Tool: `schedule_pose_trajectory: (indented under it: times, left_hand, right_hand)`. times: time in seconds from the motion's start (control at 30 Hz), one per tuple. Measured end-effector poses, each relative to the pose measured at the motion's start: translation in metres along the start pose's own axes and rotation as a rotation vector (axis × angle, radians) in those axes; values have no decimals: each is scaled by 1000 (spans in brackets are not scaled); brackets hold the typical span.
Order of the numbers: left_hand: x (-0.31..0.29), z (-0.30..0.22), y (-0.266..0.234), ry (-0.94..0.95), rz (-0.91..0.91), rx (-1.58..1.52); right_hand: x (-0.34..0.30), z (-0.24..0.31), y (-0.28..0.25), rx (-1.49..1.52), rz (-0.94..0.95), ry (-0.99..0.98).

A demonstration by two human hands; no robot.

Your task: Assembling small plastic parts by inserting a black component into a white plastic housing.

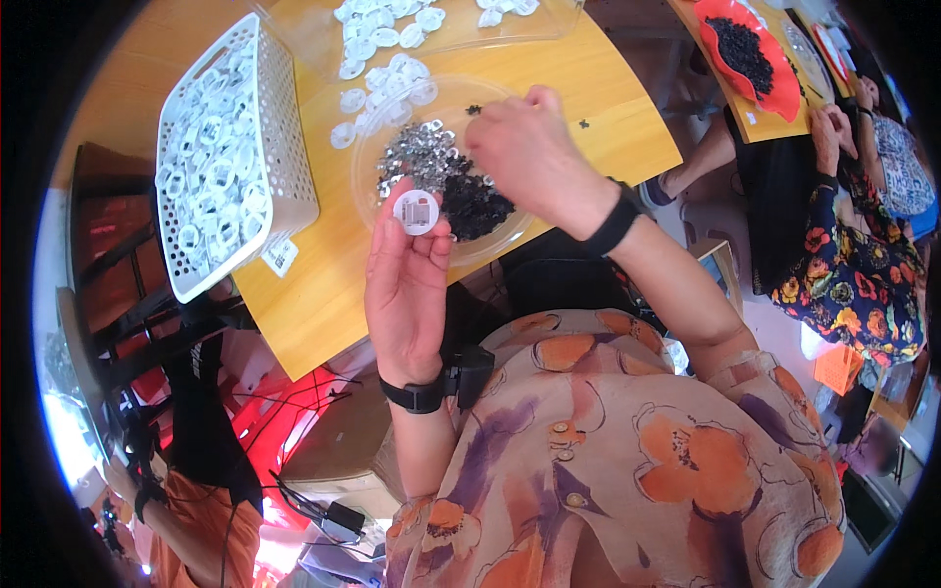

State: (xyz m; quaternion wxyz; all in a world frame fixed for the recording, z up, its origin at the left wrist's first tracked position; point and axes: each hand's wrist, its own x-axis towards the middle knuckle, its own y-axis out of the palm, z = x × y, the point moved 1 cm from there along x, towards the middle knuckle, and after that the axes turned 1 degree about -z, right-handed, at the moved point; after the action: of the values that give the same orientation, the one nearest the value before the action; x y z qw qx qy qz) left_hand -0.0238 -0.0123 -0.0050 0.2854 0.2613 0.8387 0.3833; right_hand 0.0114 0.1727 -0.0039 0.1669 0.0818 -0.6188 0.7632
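Observation:
My left hand (pixel 407 294), palm up, grips a small round white disc (pixel 416 213) with a grey square in its middle between thumb and fingers. To its right, my right hand (pixel 534 162) is closed, fingers bent together, over a round clear plastic tray (pixel 360 167). A small black piece (pixel 474 110) shows beside its fingertips; whether they hold it or anything else I cannot tell. In the tray lie a heap of small silver metal pieces (pixel 417 152) and a heap of small black pieces (pixel 475 206).
A white perforated basket (pixel 287 147) full of clear-and-white round pieces stands left on the yellow table (pixel 279 328). More white round pieces (pixel 400 78) lie behind the tray, beside a clear box (pixel 470 41). Co-workers sit at right, by a red dish (pixel 711 59) of black pieces, and lower left.

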Motion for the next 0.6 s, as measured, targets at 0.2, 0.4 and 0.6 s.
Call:
schedule_pose_trajectory:
  times: [0.2, 0.4, 0.6]
  left_hand:
    - [-2, -5, -1, -13, 1, -68]
    - [-1, -4, -3, -20, 3, -94]
    - [-1, -3, 0, -2, 3, -61]
  right_hand:
    - [-7, -22, -23, 160, -162, 123]
    - [-14, -48, -22, 241, -185, 210]
    - [-32, -76, -24, 115, -133, 305]
